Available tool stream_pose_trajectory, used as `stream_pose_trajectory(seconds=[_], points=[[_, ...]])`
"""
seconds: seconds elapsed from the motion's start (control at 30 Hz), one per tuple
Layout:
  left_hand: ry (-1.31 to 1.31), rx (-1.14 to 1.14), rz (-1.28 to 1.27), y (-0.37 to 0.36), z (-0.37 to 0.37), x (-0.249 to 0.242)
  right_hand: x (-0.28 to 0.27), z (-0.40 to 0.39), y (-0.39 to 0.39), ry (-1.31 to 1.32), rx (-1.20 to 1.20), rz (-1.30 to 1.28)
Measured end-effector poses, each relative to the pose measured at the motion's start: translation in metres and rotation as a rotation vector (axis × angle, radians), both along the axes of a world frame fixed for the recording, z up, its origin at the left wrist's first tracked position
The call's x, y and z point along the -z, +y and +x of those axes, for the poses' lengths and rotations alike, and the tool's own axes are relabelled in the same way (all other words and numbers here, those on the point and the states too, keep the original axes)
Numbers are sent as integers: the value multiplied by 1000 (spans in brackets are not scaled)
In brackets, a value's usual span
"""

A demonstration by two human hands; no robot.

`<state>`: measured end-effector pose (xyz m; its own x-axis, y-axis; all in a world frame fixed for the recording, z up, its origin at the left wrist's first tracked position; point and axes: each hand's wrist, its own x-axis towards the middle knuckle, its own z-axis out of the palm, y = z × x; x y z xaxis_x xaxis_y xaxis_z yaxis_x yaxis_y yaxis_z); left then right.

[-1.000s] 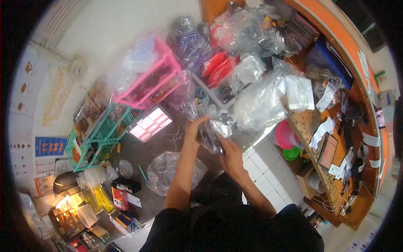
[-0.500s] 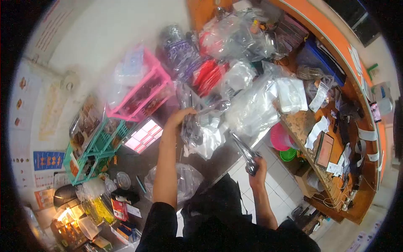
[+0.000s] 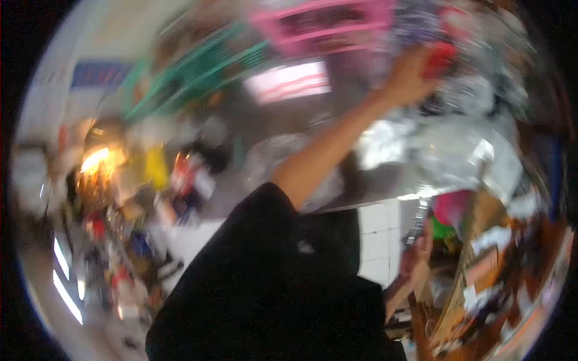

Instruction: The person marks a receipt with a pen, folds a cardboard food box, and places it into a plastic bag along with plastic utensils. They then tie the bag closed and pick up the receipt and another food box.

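A: Though the whole view is smeared by motion, the big things read well enough. The dark counter [image 3: 361, 174] runs across the middle, a heap of clear bags [image 3: 445, 150] lies on its right part, and a pink basket [image 3: 325, 21] and a green basket [image 3: 198, 66] stand along the far edge.

B: And the smaller things, by the hands?

A: A red packet [image 3: 439, 59] sits at the top right among the bags, just past the pink basket. Lower right, off the counter and over the tiled floor, there is a thin metal tool [image 3: 416, 225].

B: How would those handle?

A: I'd judge the packet light, soft and slick in its film, so best pinched at an edge or corner. The tool looks stiff and hard, with little weight, and is best taken by its lower end.

B: The arms?

A: The left arm is stretched long, up and to the right across the counter. The left hand [image 3: 409, 78] is right at the packet, but the blur hides the fingers. I cannot tell whether it has hold or is spread. The right hand [image 3: 418, 256] hangs low by the body, elbow bent, and seems curled closed around the tool's lower end, with the tool pointing up.
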<state>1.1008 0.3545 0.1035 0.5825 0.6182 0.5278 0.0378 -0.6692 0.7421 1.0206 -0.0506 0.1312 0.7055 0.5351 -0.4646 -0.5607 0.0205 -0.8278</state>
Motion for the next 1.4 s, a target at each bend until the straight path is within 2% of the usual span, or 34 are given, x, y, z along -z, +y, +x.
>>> stream_pose_trajectory(seconds=[0.03,0.07,0.1,0.17,0.2,0.23,0.27,0.3,0.37,0.4,0.47,0.5,0.57,0.6,0.63,0.67,0.73,0.77,0.8,0.83,0.9,0.93,0.97,1.0,1.03,1.07,1.1,1.17,1.2,1.23,1.33,1.37,1.4], points=[[112,78,-89,-13,-60,-29,-10,-2,24,-28,-78,58],[157,78,-176,-21,-124,-44,10,0,30,37,-178,91],[78,-117,-178,-43,-184,-52,25,1,40,73,-263,122],[277,-391,-584,-92,-306,-87,15,-12,93,2,-419,129],[223,-457,-571,-114,-362,-78,15,-11,108,-55,-510,156],[250,-657,-548,-135,-416,-63,13,-11,127,-114,-597,172],[192,-865,-614,-154,-466,-43,-21,-27,159,-307,-654,69],[190,-1018,-740,-161,-501,-47,-45,-42,188,-389,-738,77],[420,-1031,-677,-166,-537,-33,-82,-76,234,-514,-964,31],[426,-910,-599,-164,-532,-21,-89,-98,248,-626,-1080,-104],[589,-661,-281,-134,-506,-2,-88,-154,267,-878,-1235,-210],[559,-687,-227,-119,-486,9,-66,-172,266,-1180,-1325,-244],[626,-630,-349,-96,-469,52,-6,-194,265,-1181,-1431,-421],[721,-550,-517,-94,-469,85,24,-195,265,-1183,-1461,-464],[615,-503,-484,-99,-470,111,54,-198,267,-1176,-1495,-489],[534,-471,-447,-103,-480,126,85,-192,253,-1455,-1535,-604],[331,-463,-392,-125,-530,81,109,-180,232,-1707,-1591,-525],[248,-445,-393,-134,-561,52,107,-191,241,-1662,-1553,-514],[169,-306,-560,-144,-596,51,116,-205,246,-1858,-1354,-397],[234,-389,-579,-161,-639,66,63,-259,269,-1820,-1265,-349],[201,-860,-493,-176,-761,21,-2,-386,291,-1491,-1220,-190],[35,-1262,-355,-179,-814,24,-9,-448,295,-1147,-1342,-124],[-81,-1542,-294,-182,-887,40,-17,-509,297,-804,-1425,-66],[278,-1766,-305,-189,-965,52,-22,-566,300,-660,-1521,-53],[204,-1791,-293,-172,-1008,20,3,-614,302,-752,-1509,126],[134,-1767,-499,-162,-1047,28,10,-659,315,-1038,-1501,346],[66,-1725,-704,-155,-1073,40,16,-701,328,-1207,-1508,397],[391,-1590,-611,-143,-1080,62,38,-760,356,-1496,-1548,434],[321,-1519,-861,-138,-1074,64,55,-783,367,-1614,-1584,413],[387,-1497,-620,-140,-1068,82,68,-797,375,-1730,-1620,385],[-66,-1587,-737,-160,-1067,100,83,-815,392,-1684,-1974,430],[-262,-1630,-774,-174,-1068,99,83,-818,396,-1711,-1987,418],[-397,-1596,-709,-187,-1072,100,76,-818,396,-1734,-2004,404]])
